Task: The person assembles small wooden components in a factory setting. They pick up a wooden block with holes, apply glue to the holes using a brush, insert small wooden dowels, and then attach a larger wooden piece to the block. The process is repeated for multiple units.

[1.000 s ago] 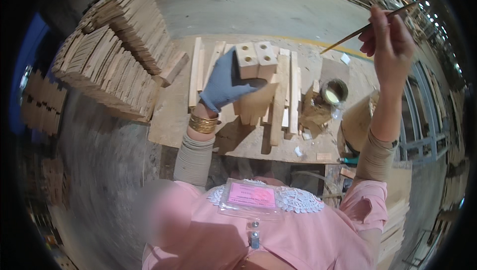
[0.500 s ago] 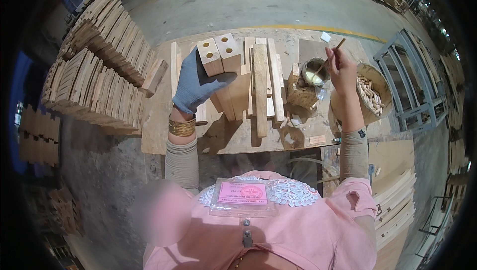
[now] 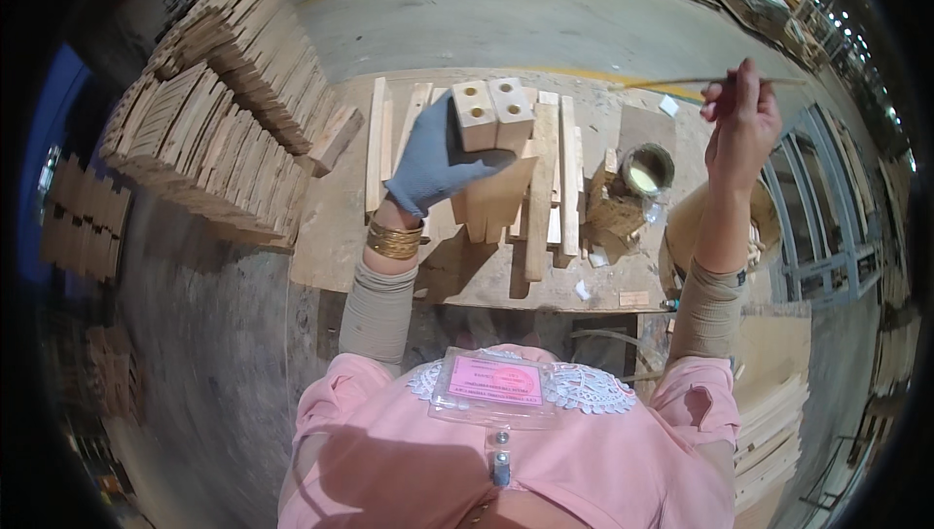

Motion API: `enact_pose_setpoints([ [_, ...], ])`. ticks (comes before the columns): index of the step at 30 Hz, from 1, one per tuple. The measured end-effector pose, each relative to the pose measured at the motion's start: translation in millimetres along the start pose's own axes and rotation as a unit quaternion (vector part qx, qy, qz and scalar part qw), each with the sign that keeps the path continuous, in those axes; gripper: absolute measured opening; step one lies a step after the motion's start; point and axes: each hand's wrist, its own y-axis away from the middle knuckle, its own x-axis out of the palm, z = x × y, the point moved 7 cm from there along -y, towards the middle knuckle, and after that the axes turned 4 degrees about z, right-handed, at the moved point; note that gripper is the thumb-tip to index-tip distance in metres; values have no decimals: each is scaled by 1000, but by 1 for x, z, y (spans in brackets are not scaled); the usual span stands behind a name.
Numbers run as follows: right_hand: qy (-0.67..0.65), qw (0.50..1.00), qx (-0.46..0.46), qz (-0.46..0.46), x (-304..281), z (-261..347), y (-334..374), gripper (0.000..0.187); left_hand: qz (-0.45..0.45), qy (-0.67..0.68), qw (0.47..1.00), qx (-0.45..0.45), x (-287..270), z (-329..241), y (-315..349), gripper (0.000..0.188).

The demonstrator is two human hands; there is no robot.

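My left hand (image 3: 438, 157), in a blue-grey glove, is wrapped round two wooden posts (image 3: 494, 118) that stand side by side over the table. Each post has two round holes in its top end. Raised at the right, my bare right hand (image 3: 744, 130) pinches a thin wooden stick (image 3: 681, 82), which lies about level and points left. Below and left of that hand is a round pot (image 3: 664, 167) with pale creamy liquid inside. It sits on a stained wooden block (image 3: 615, 210).
Several wooden strips (image 3: 537, 237) lie on the plywood table (image 3: 336, 247). A bucket of short dowels (image 3: 689, 237) stands under my right forearm, partly hidden. Tall stacks of wood pieces (image 3: 199, 140) rise at the left. A grey metal frame (image 3: 827, 227) stands at the right.
My right hand has lifted up and right, taking the stick out of the pot; the stick has swung to nearly level. My left hand still grips the posts. The whole view has shifted slightly.
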Motion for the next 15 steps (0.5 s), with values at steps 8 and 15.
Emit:
enact_pose_setpoints([
  [8,13,971,-47,232,150,46,5,23,-5,-86,996,26,-1,3,1,63],
  [15,89,950,-44,297,183,44,19,25,-9,-213,977,-3,-7,8,1,57],
])
